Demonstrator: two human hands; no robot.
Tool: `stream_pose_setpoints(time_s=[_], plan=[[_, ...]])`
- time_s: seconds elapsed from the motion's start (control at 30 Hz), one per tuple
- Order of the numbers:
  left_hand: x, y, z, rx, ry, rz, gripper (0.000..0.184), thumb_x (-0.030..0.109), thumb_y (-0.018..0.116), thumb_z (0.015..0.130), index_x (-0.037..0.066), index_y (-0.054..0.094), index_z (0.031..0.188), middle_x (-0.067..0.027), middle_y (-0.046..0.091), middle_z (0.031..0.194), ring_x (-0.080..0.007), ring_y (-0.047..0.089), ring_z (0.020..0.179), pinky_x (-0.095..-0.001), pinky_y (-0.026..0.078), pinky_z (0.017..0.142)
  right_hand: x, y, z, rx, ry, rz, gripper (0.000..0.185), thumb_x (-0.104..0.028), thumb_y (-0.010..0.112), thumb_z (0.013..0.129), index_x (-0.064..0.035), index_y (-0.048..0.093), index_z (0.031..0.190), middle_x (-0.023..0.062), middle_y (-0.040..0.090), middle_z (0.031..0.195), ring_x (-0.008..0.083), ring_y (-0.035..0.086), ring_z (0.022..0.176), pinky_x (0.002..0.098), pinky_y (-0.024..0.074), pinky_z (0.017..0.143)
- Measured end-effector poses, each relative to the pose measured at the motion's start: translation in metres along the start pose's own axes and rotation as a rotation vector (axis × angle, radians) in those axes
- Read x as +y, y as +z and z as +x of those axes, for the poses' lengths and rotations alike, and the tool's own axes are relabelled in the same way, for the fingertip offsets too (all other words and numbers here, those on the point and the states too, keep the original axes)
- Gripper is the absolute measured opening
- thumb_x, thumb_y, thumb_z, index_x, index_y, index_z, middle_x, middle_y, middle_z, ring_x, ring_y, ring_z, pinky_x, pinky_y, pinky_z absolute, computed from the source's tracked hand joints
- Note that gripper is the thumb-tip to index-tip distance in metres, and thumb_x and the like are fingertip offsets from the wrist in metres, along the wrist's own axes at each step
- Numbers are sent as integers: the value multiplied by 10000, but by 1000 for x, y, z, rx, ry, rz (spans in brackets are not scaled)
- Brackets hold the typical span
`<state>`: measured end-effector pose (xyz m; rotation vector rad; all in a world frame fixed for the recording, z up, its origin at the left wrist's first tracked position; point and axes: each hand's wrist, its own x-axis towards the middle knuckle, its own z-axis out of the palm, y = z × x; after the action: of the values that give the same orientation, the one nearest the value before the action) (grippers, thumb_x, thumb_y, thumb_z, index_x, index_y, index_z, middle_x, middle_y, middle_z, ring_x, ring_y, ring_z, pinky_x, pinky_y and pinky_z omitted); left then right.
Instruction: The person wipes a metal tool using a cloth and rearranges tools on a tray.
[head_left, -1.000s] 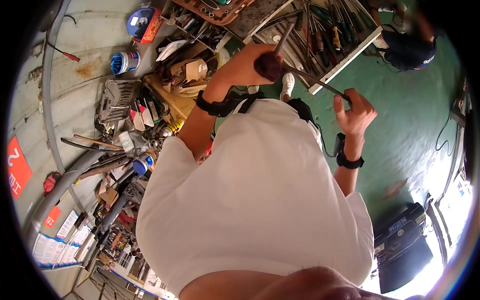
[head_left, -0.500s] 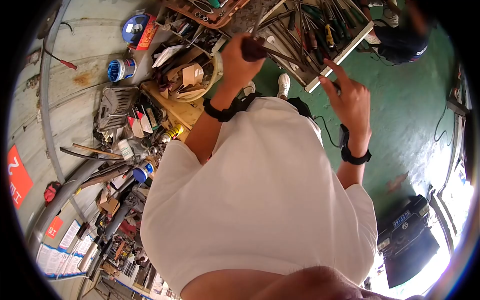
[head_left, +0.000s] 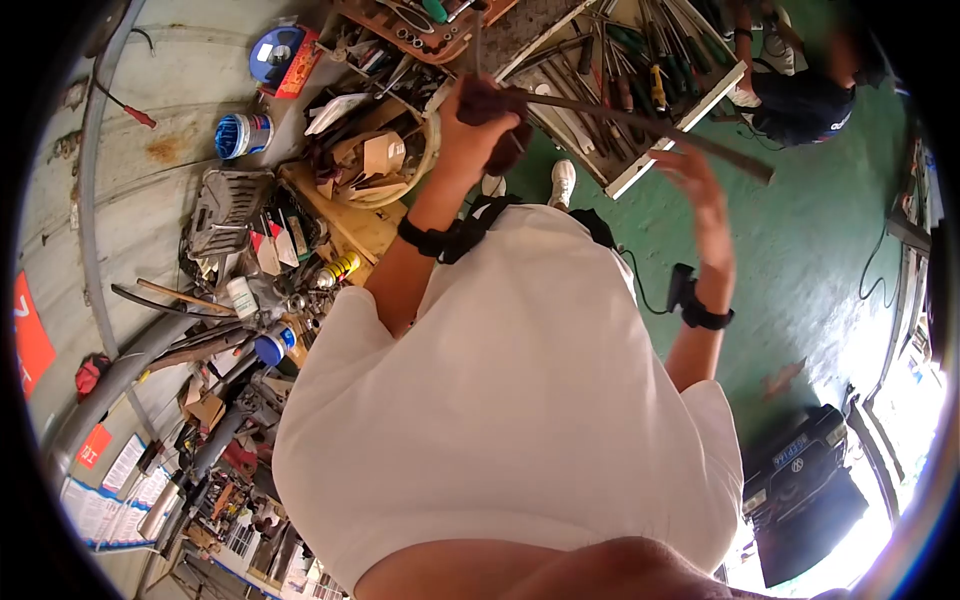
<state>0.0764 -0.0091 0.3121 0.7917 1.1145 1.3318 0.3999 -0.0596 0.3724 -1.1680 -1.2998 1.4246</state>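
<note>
The tool tray (head_left: 715, 96) lies beyond the hands, full of screwdrivers. A long bar (head_left: 735, 160) reaches from the left hand (head_left: 462, 145) across its near corner. That hand's grip is clamped on a dark handle (head_left: 510, 150); the blurred right hand (head_left: 702, 190) has its fingers apart near the bar, contact unclear. This looks like mid-handling; moving the bar calls for a firm hold.

I see a drawer (head_left: 715, 97) with a pale rim, crowded with screwdrivers (head_left: 680, 72) and a yellow-handled one (head_left: 657, 88), their shafts overlapping. To its left is my worn worktop (head_left: 543, 32), with an orange tray (head_left: 432, 45) of small metal rings at its edge.
</note>
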Motion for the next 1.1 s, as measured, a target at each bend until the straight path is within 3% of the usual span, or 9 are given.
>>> stream_pose_setpoints(time_s=[0.07, 0.13, 0.27, 0.33, 0.5, 0.73, 0.8, 0.93, 1.1], plan=[[-1, 14, -6, -85, -1, -12, 386, -51, 736, 680, 29, 556, 1012, -40, 623, 935, -128, 624, 870, -285, 505, 801, 3, 45, 9, -198, 85, -360, 732, -337, 683, 885, 4, 354, 1443, 186, 495, 1366, 260, 515, 1242, 466, 417, 1034], [13, 33, -13, -177, 5, -27, 359, -32, 742, 694, 23, 557, 997, -35, 622, 901, -124, 627, 855, -283, 504, 796, 7, 76, 22, -316, 0, -203, 914, -181, 788, 792, -13, 229, 1495, 186, 455, 1399, 257, 454, 1299, 441, 382, 1071], [21, 56, -22, -324, 67, 71, 357, 3, 763, 693, 24, 560, 986, -30, 620, 854, -115, 623, 846, -272, 495, 795, 27, 108, 36, -304, -47, -161, 1001, -156, 812, 750, -20, 177, 1512, 177, 426, 1417, 253, 447, 1299, 393, 357, 1091], [19, 58, -28, -427, 138, 274, 385, -16, 758, 712, 35, 549, 1032, -39, 614, 930, -108, 620, 904, -260, 491, 834, 47, 116, 35, -242, -130, -105, 1028, -7, 810, 685, -61, 203, 1514, 124, 425, 1405, 262, 419, 1321, 369, 370, 1079], [16, 60, -37, -437, 199, 297, 456, 54, 798, 631, 39, 526, 996, -56, 581, 844, -129, 547, 795, -277, 461, 762, 33, 119, 30, -237, -94, -120, 715, -30, 836, 629, -16, 489, 1253, 110, 530, 1233, 246, 534, 1124, 373, 448, 960], [3, 66, -46, -315, 236, 269, 458, 90, 806, 632, 45, 505, 973, -63, 542, 780, -160, 528, 717, -289, 451, 701, 26, 126, 24, -55, -137, -240, 514, -10, 724, 697, -6, 535, 1175, 109, 615, 1100, 246, 596, 1013, 355, 476, 904], [-4, 63, -50, -428, 85, 246, 535, 94, 818, 690, 46, 503, 1120, -40, 554, 1049, -108, 539, 974, -276, 435, 890, 32, 122, 22, -64, -116, -282, 549, -33, 723, 695, -25, 525, 1208, 128, 636, 1042, 290, 627, 974, 372, 498, 861], [-5, 66, -52, -401, 259, 374, 563, 99, 827, 666, 54, 505, 1125, -68, 508, 1094, -159, 507, 1033, -306, 403, 934, 35, 115, 13, -22, -97, -482, 441, -101, 708, 694, -35, 584, 1112, 193, 669, 887, 429, 647, 864, 426, 530, 741], [-1, 76, -56, -322, 465, 374, 519, 86, 814, 562, 41, 557, 1011, -128, 502, 1158, -320, 515, 1092, -391, 427, 940, 34, 116, 12, 66, -168, -524, 290, -147, 680, 719, -8, 616, 966, 212, 657, 807, 454, 633, 838, 413, 526, 679]])
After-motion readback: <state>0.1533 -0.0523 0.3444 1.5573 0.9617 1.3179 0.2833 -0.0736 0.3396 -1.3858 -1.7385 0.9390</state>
